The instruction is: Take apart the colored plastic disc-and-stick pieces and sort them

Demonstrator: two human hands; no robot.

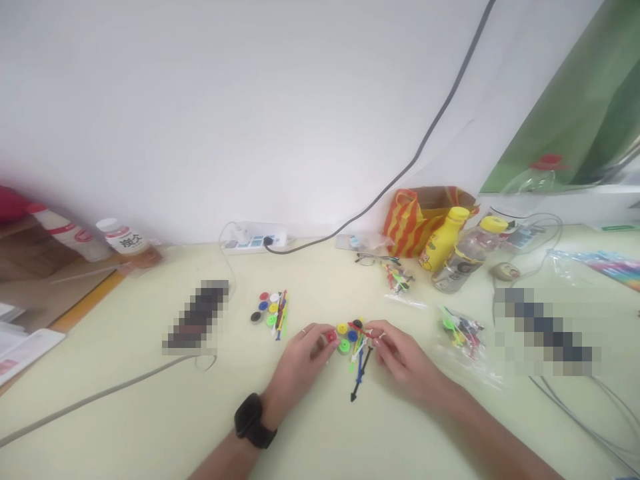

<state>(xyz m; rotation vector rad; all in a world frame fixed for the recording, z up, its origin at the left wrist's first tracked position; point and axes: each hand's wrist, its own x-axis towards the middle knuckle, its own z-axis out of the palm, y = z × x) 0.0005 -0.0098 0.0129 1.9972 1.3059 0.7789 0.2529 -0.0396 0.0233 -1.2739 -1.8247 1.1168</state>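
Observation:
My left hand (300, 363), with a black watch on its wrist, pinches a small red round piece (331, 337) at the edge of a little heap. The heap (351, 337) holds yellow, green, blue and black round pieces and several thin coloured sticks, one black stick (361, 377) pointing toward me. My right hand (400, 357) rests on the heap's right side with its fingers curled over the stick ends; what it grips is too small to make out. A second pile of round pieces and sticks (271, 310) lies to the left on the pale table (150, 413).
Clear bags of the same parts (463, 330) lie to the right. Behind stand a yellow bottle (445, 240), a clear bottle (467, 257), a striped orange bag (415, 217) and a power strip (255, 239). Two drink bottles (120, 239) stand far left. Cables cross the table at both sides.

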